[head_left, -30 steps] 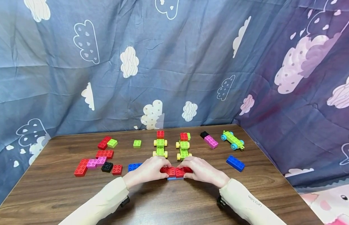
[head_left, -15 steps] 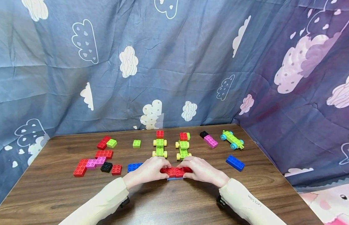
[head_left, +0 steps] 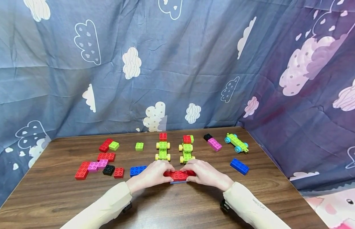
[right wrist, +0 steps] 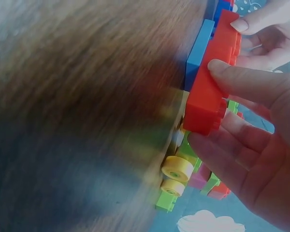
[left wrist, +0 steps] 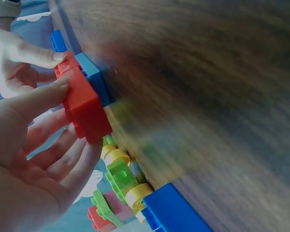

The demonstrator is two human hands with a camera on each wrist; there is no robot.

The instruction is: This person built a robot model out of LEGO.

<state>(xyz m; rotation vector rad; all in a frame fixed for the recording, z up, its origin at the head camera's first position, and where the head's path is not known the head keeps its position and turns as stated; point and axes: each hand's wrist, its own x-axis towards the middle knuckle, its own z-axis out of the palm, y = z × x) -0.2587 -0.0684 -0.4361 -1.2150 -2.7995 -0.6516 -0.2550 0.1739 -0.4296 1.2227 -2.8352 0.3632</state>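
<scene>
In the head view, my left hand and right hand meet at the front middle of the table. My left hand pinches a red brick between thumb and fingers. A second red brick, end to end with the first, is pinched the same way by my right hand. Both red bricks sit on a blue brick, studs up, with their outer ends overhanging it. From the right wrist view, the blue brick spans beneath the place where they meet.
Two green cars with yellow wheels stand just behind my hands. Blue bricks lie left and right. Several red, pink and black bricks spread to the left. A green car with blue wheels is back right.
My left hand has shifted very slightly right, showing more of the blue brick beside it. The seam between the two red bricks looks narrower. My right hand stays almost still.
</scene>
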